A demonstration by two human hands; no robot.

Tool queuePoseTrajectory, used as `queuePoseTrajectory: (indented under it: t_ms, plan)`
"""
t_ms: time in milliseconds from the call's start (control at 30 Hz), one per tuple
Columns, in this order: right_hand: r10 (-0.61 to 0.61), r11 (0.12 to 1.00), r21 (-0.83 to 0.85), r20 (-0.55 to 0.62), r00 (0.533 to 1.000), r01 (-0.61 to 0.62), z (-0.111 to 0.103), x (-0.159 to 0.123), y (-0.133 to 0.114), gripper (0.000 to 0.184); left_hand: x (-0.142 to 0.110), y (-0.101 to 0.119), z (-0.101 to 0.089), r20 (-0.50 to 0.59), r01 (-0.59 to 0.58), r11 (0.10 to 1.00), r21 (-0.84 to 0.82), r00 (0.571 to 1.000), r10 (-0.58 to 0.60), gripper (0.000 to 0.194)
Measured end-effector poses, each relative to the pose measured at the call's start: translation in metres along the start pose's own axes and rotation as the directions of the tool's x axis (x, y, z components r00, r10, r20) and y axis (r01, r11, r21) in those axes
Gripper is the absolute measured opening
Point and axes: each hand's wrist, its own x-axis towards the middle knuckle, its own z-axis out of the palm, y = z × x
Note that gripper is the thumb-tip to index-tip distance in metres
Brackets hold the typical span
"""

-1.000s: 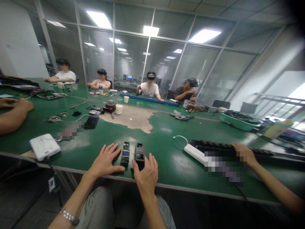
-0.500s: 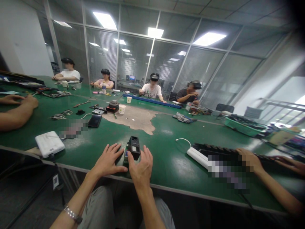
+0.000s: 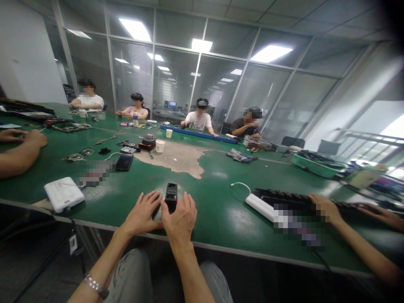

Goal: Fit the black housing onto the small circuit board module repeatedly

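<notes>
A small black plastic housing (image 3: 171, 196) with rectangular openings in its top stands upright on the green table, near the front edge. My right hand (image 3: 181, 216) is closed around its near and right sides, with the thumb against its left face. On the left, my left hand (image 3: 142, 215) rests low over the table, its fingers stretched out and thumb extended toward the right hand. Its fingertips lie close to the housing's left side; whether they touch it I cannot tell. The housing's lower part is hidden behind the right hand.
A white power bank (image 3: 64, 193) lies left, near a black phone (image 3: 124, 161). Paper cups (image 3: 160, 146) and loose parts are farther back. On the right are a white power strip (image 3: 260, 207) and a co-worker's hand (image 3: 325, 207). Several people sit opposite.
The black housing has turned more upright and shifted slightly left between my hands. My right thumb has moved up onto its side. The green circuit board beside it is now hidden.
</notes>
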Motion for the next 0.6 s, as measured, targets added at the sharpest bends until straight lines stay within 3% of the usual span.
queuePoseTrajectory:
  t_ms: [300, 500, 600]
  plan:
    - [0.011, 0.999, -0.041, 0.042, 0.999, -0.009, 0.005, -0.016, 0.008, 0.046, 0.0, 0.002, -0.002, 0.022, 0.014, 0.999, 0.036, 1.0, -0.015, 0.084]
    - [0.022, 0.999, -0.04, 0.033, 0.999, -0.021, 0.017, -0.028, 0.018, 0.07, 0.0, 0.003, -0.004, 0.022, 0.008, 1.0, 0.024, 1.0, -0.009, 0.085]
    - [0.019, 1.0, -0.004, 0.02, 1.0, -0.019, 0.02, -0.029, 0.02, 0.071, 0.0, 0.003, -0.003, 0.018, 0.003, 1.0, 0.021, 1.0, -0.003, 0.087]
